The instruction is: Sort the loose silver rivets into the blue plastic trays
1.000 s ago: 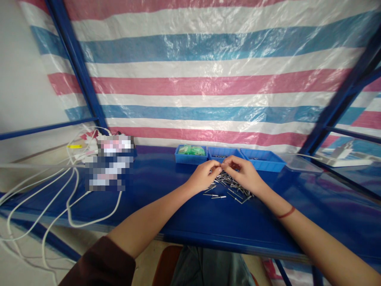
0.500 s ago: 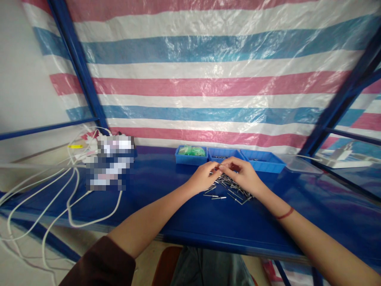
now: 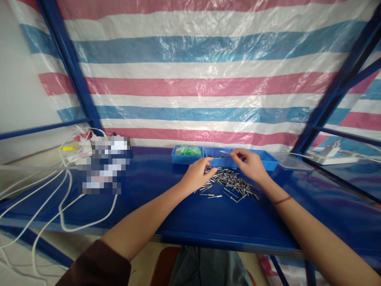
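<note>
A heap of metal rivets (image 3: 230,178) lies on the blue table, a few of them loose at its front edge. My right hand (image 3: 248,163) pinches one rivet (image 3: 225,152) over the middle blue bin (image 3: 214,162). At the left edge of the heap is my left hand (image 3: 198,173), thumb and fingers apart with nothing visible between them. The left blue bin (image 3: 187,160) holds something in green plastic (image 3: 188,150). Part of the right blue bin (image 3: 269,162) is hidden behind my right hand.
White cables (image 3: 70,198) run over the left side of the table (image 3: 143,186), beside a blurred-out item. A clear lid (image 3: 294,162) lies right of the bins. Blue frame posts stand at both sides, before a striped sheet (image 3: 190,87).
My hands were together above the heap and have parted. My right hand has moved up to the middle bin with a rivet; my left hand has opened. The view has shifted slightly.
</note>
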### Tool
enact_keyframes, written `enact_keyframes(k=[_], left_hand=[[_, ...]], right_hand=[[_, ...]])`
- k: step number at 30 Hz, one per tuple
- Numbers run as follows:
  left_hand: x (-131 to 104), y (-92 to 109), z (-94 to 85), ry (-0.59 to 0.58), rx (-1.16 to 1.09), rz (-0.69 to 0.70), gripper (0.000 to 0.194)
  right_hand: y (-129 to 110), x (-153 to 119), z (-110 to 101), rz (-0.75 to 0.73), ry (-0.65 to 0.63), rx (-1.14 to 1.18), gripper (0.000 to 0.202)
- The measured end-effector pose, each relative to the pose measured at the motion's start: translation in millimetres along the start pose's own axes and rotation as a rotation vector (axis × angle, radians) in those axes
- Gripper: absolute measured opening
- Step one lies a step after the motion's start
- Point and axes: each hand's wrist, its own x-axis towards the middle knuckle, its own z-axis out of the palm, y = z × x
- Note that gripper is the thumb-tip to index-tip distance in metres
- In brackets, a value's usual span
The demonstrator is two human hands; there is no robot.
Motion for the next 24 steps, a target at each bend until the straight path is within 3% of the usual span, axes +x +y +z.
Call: enact_keyframes(k=[3,5,8,10,13,16,20,24], left_hand=[[-2.0,2.2,-3.2,-0.123,0.153,0.015,0.022],[-2.5,4.2,-6.0,-0.177,0.221,0.02,0.021],[-2.7,4.2,-8.1,-0.225,0.273,0.012,0.024],[-3.1,2.2,-7.9,-0.263,0.287,-0.008,0.026],[-3.8,-0.3,-7.4,-0.3,0.287,-0.038,0.03],[-3.2,0.7,-10.3,-0.314,0.304,-0.044,0.028],[-2.0,4.1,-15.9,-0.379,0.331,-0.023,0.02],[-3.2,6.5,-11.2,-0.37,0.304,0.004,0.021]], right_hand=[[33.1,7.7,-21.8,0.201,0.249,-0.178,0.027],[55.4,9.5,-35.4,0.298,0.313,-0.3,0.028],[81.2,8.5,-44.8,0.358,0.288,-0.451,0.029],[90.1,6.6,-43.6,0.396,0.173,-0.56,0.03],[91.2,4.3,-38.9,0.45,0.01,-0.681,0.033],[83.3,3.8,-36.8,0.425,0.031,-0.679,0.037],[69.6,5.7,-32.4,0.288,0.057,-0.614,0.034],[52.4,6.9,-21.3,0.09,-0.03,-0.478,0.029]])
